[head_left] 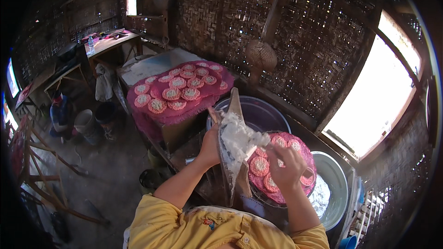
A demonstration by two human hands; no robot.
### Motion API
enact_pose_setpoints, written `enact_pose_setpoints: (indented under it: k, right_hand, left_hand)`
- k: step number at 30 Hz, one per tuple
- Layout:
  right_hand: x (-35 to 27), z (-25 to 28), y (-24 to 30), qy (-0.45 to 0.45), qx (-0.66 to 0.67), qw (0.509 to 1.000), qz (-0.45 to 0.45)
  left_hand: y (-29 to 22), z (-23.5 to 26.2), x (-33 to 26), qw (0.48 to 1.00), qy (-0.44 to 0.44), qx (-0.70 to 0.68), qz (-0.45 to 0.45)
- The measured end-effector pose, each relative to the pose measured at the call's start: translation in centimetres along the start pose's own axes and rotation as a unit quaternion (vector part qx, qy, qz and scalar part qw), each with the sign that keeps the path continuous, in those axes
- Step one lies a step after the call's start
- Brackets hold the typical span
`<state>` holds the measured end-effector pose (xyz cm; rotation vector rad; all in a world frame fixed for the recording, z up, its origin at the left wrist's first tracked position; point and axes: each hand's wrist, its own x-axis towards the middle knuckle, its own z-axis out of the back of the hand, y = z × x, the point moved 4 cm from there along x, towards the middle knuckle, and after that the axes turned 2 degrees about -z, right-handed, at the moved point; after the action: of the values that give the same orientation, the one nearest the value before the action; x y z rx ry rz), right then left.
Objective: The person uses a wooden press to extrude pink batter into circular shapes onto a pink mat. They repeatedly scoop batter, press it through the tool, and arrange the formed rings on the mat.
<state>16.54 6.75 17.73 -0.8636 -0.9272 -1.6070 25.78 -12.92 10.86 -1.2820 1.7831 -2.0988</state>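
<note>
We begin at the fingers of the right hand [288,163], curled at the near edge of a soft white mass [234,136]; they look drawn together, though we cannot tell whether they pinch a bit of it; the left hand [211,145] grips the left edge of a rough wooden board [236,99], its fingers closed around the wood and partly hidden from us; the white mass lies spread on that board, tilted up before the yellow shirt [217,226]; just beneath the right hand, pink rounds [259,166] with pale centres rest on a pink cloth [278,197]; we judge the step in hand to be taking white stuff from the board for these rounds; the next move seems to call for a small portion, a steady board and a light touch; behind the board sits a dark basin [272,113], and to the right a pale green tub [340,180] holds something white; further left, more ringed rounds [171,93] lie on a magenta cloth [177,116] over a tabletop [150,67]; at far left we make out another person [60,115], low beside a bucket [84,122].
</note>
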Motion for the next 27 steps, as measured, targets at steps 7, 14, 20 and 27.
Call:
enact_pose_setpoints:
  k: [7, 14, 20, 27]
  right_hand:
    - [-1.8, 0.0, 1.6, 0.093, 0.072, 0.993, -0.013]
    - [0.1, -0.7, -0.8, 0.034, 0.035, 0.994, -0.099]
    - [-2.2, 0.3, 1.4, 0.102, 0.081, 0.991, -0.011]
    - [-6.2, 12.1, -6.1, 0.113, 0.083, 0.934, -0.327]
  left_hand:
    - [3.9, 2.6, 0.0, 0.967, -0.061, -0.172, 0.177]
    - [0.7, 0.8, -0.6, 0.993, 0.008, 0.110, -0.029]
    - [4.0, 2.0, -0.3, 0.989, -0.058, -0.076, 0.112]
    - [0.0, 3.4, 0.1, 0.954, 0.038, -0.298, -0.020]
